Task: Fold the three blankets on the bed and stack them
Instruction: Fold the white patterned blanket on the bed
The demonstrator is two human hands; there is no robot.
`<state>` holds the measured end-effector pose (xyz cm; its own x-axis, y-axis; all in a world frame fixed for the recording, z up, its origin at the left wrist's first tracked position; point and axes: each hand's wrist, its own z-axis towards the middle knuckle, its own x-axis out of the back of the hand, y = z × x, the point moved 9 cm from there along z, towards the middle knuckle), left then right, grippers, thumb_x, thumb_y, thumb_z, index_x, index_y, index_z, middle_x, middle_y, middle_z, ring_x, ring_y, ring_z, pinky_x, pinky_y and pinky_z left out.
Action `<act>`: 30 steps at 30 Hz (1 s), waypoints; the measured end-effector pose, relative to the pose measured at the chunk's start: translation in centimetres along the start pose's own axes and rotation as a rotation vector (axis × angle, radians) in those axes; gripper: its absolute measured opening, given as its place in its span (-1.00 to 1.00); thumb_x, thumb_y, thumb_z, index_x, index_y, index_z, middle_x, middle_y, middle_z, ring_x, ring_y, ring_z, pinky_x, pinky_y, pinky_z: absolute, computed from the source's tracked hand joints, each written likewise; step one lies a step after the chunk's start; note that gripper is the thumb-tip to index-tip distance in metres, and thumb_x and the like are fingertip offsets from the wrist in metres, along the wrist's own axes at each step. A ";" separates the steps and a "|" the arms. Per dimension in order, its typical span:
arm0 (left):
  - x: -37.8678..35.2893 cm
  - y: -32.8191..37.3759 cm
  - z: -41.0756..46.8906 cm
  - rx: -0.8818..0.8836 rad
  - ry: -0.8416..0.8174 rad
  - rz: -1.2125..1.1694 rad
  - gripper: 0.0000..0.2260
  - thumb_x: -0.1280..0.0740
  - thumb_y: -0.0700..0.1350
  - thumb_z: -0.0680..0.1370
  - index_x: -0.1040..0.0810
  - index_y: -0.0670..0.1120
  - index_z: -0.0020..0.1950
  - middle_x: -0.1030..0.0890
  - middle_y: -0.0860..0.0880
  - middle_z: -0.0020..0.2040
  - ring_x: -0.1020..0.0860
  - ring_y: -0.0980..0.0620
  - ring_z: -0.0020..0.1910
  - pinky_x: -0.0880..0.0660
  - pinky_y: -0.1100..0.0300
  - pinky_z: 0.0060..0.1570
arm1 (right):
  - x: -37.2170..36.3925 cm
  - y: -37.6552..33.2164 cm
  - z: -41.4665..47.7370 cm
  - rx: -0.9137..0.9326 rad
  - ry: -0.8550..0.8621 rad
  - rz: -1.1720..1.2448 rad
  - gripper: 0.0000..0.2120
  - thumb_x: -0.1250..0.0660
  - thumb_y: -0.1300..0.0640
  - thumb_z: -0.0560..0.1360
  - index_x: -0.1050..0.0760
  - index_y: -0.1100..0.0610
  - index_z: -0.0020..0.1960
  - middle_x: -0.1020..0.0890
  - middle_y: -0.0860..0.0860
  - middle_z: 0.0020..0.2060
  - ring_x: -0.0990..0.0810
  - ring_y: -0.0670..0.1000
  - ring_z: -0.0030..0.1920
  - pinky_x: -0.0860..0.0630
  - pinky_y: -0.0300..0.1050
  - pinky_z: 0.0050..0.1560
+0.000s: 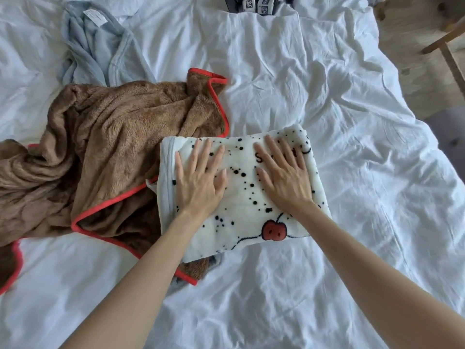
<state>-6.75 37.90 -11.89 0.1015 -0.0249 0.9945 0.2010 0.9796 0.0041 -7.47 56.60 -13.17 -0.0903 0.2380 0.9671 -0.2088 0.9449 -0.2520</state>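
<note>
White-sheeted bed [327, 96]; crumpled brown blanket [100, 147] at left, grey-blue blanket [95, 51] heaped behind it. Folded spotted white blanket [241, 197], centre, long axis roughly left-right, overlaps the brown one's edge. Left hand [198, 182] and right hand [284, 177] press on it, fingers straight.

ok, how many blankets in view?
3. White spotted blanket, folded, centre, under left hand and right hand; brown red-trimmed blanket, crumpled, left of it, partly beneath; pale blue blanket, crumpled, upper left. Nothing suggests a hidden one.

White black-speckled blanket [241, 197]; brown red-trimmed blanket [113, 147].
</note>
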 end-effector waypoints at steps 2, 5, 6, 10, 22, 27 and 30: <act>-0.8 -0.2 -0.2 0.008 0.048 -0.009 -0.50 0.01 0.14 0.65 -0.12 0.10 0.59 -0.11 0.00 0.61 -0.04 -0.03 0.59 0.00 -0.29 0.48 | -1.0 1.3 -0.3 -0.055 0.022 0.013 -0.49 0.12 -0.21 0.64 0.03 -0.17 0.57 -0.04 -0.10 0.58 0.09 0.02 0.58 0.15 0.10 0.55; -2.1 -0.3 -0.5 0.006 0.104 0.001 -0.49 0.00 0.14 0.65 -0.07 0.10 0.60 -0.08 0.00 0.62 -0.02 -0.03 0.60 0.00 -0.28 0.48 | -2.1 1.8 -0.2 -0.075 0.051 0.049 -0.49 0.10 -0.18 0.64 0.06 -0.17 0.57 -0.02 -0.09 0.58 0.11 -0.01 0.58 0.19 0.07 0.55; -2.5 -0.2 -0.5 0.007 0.114 0.006 -0.48 0.00 0.14 0.64 -0.06 0.10 0.60 -0.08 0.00 0.62 -0.02 -0.02 0.60 0.00 -0.28 0.48 | -2.4 2.0 -0.1 -0.084 0.057 0.075 -0.48 0.09 -0.18 0.63 0.06 -0.17 0.57 -0.01 -0.09 0.58 0.12 -0.02 0.57 0.18 0.08 0.55; -3.0 -0.2 -0.6 0.012 0.112 0.014 -0.49 0.00 0.13 0.64 -0.07 0.10 0.60 -0.10 0.00 0.61 -0.03 -0.01 0.59 0.00 -0.26 0.49 | -2.4 2.4 0.1 -0.089 0.090 0.181 -0.45 0.06 -0.22 0.62 0.06 -0.16 0.57 0.00 -0.13 0.58 0.12 -0.11 0.56 0.17 0.01 0.55; 6.1 -5.5 -6.3 0.481 0.180 -0.353 -0.58 -0.25 0.03 0.61 -0.34 0.00 0.46 -0.30 -0.08 0.50 -0.34 -0.10 0.42 -0.36 -0.12 0.28 | -0.9 8.1 -6.4 -0.523 -0.036 0.614 -0.29 -0.15 -0.40 0.46 0.11 -0.35 0.50 -0.37 0.03 0.43 -0.45 0.12 0.31 -0.38 -0.05 -0.07; 3.5 -7.5 -10.3 0.912 -0.026 -0.758 -0.45 -0.23 0.31 0.52 -0.31 -0.05 0.31 -0.40 -0.01 0.25 -0.45 -0.08 0.23 -0.41 0.01 0.04 | -1.1 8.2 -7.6 -0.593 -0.109 0.826 -0.33 -0.27 -0.26 0.49 0.01 -0.24 0.48 -0.42 -0.10 0.29 -0.46 0.02 0.14 -0.40 -0.06 -0.10; 4.0 -8.1 -10.7 1.046 0.074 -0.813 -0.45 -0.32 0.27 0.46 -0.38 -0.12 0.21 -0.34 -0.07 0.26 -0.45 -0.11 0.15 -0.39 0.03 -0.05 | -1.8 8.6 -8.9 -0.745 -0.128 0.891 -0.40 -0.32 -0.20 0.49 -0.17 0.01 0.38 -0.52 0.01 0.19 -0.53 0.07 0.02 -0.51 0.02 -0.09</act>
<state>2.49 27.69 -9.11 0.3690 -0.6512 0.6631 -0.6075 0.3710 0.7023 -0.39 66.27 -16.77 -0.0235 0.8989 0.4376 0.5972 0.3636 -0.7149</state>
